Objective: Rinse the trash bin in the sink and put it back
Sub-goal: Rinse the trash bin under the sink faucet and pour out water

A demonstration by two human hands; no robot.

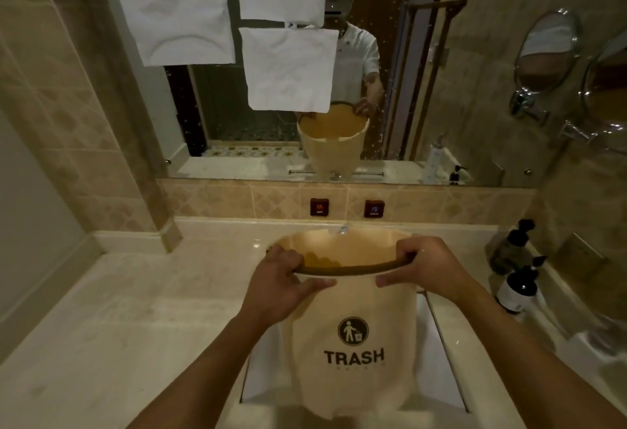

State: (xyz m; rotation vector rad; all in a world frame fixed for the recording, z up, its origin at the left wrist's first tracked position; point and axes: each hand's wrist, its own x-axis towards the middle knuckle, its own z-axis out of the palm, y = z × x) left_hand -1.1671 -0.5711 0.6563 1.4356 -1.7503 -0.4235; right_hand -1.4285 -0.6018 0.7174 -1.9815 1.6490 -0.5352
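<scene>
Cream trash bin (353, 344) upright over sink (437, 360), mouth tilted away.

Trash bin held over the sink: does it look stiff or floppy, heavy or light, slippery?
The trash bin looks fairly stiff: its rim keeps its round shape under the left hand and right hand. Probably light, since it looks empty. Possibly slippery if wet; wetness can't be judged.

The trash bin (353, 344) is a cream, round, tapering pail with a dark rim band; its front bears a dark circular litter pictogram above the word TRASH; it stands upright over the white rectangular sink (437, 344) set in the pale marble desk (118, 327); its inside shows amber.
</scene>
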